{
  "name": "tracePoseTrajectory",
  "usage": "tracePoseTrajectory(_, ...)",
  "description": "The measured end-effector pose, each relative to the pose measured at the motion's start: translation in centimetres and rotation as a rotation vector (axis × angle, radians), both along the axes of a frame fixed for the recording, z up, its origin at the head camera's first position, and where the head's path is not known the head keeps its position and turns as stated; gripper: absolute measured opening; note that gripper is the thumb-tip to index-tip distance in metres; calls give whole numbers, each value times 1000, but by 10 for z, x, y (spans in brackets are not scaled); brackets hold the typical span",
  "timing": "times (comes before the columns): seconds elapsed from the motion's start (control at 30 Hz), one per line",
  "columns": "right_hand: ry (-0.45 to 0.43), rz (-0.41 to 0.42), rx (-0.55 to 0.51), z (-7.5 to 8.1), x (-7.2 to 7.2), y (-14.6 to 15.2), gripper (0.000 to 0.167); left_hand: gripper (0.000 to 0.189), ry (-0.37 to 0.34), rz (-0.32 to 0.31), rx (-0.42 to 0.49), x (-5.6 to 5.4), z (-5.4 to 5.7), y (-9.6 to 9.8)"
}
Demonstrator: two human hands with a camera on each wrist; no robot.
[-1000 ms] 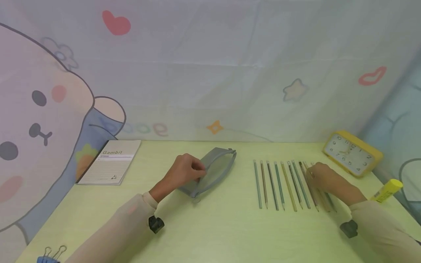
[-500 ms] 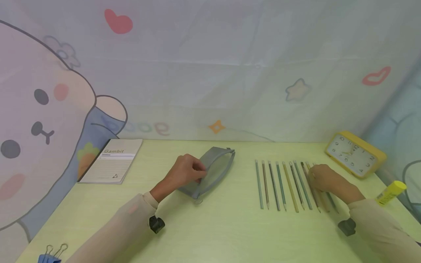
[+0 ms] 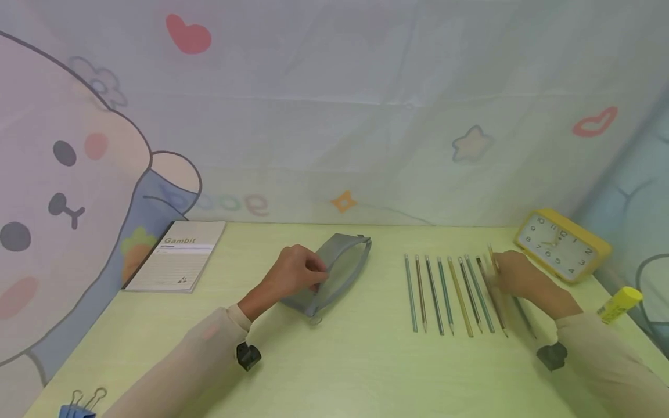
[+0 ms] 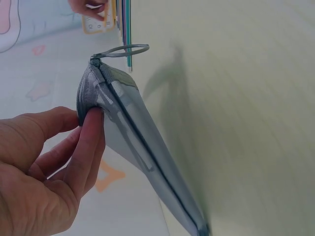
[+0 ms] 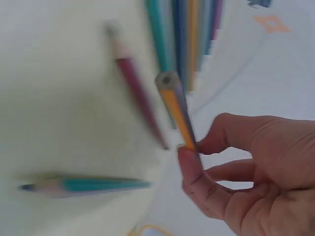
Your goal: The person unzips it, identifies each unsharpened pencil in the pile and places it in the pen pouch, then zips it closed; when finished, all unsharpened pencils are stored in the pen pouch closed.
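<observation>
With thumb and fingers, my left hand (image 3: 295, 273) pinches one zip edge of a grey pencil pouch (image 4: 152, 152), whose mouth gapes in the head view. A ring-shaped pull (image 4: 133, 50) hangs at the zip's end. On the right, my right hand (image 3: 517, 276) pinches a yellow pencil (image 5: 178, 115) between thumb and fingertips, raised off the table and blurred in the head view. Several pencils lie in a row left of that hand, the nearest being a maroon pencil (image 5: 138, 96). A teal pencil (image 5: 98, 185) lies on the hand's other side, partly hidden by it in the head view.
An alarm clock (image 3: 559, 244) stands behind my right hand, and a yellow glue stick (image 3: 621, 305) is beside the right sleeve. At the back left lies a notebook (image 3: 175, 255). A blue binder clip (image 3: 77, 412) sits at the near left.
My right hand has lifted the yellow pencil out of the row, slightly up and away from its neighbours. The left hand keeps its hold on the pouch edge, nearly still.
</observation>
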State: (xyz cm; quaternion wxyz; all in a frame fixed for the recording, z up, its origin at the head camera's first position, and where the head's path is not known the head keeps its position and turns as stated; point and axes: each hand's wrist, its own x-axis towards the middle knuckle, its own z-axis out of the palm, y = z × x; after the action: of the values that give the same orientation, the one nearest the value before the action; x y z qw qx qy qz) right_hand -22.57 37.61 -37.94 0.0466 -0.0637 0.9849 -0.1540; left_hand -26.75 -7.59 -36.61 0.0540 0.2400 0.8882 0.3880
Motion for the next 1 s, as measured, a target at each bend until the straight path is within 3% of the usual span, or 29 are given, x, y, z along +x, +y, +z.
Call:
tracePoseTrajectory(0.07, 19, -9, -50, 11, -1, -5, 52, 11, 3, -2, 1, 0, 0, 1)
tracePoseTrajectory(0.17, 80, -20, -114, 29, 1, -20, 72, 11, 3, 1, 2, 1, 2, 2)
tracePoseTrajectory(0.27, 135, -22, -195, 42, 6, -43, 72, 10, -5, 9, 8, 2, 3, 4)
tracePoseTrajectory(0.4, 104, -3, -405, 49, 16, -84, 68, 9, -24, 30, 28, 2, 1, 7)
tracePoseTrajectory(0.53, 9, 21, -577, 43, 20, -123, 69, 11, -36, 29, 55, 1, -1, 12)
tracePoseTrajectory(0.73, -173, 79, -715, 18, 10, -170, 68, 11, -30, 30, 41, 2, -1, 16)
tracePoseTrajectory(1.0, -235, 108, -824, -7, -16, -205, 68, 10, -45, 56, 48, 4, 2, 20)
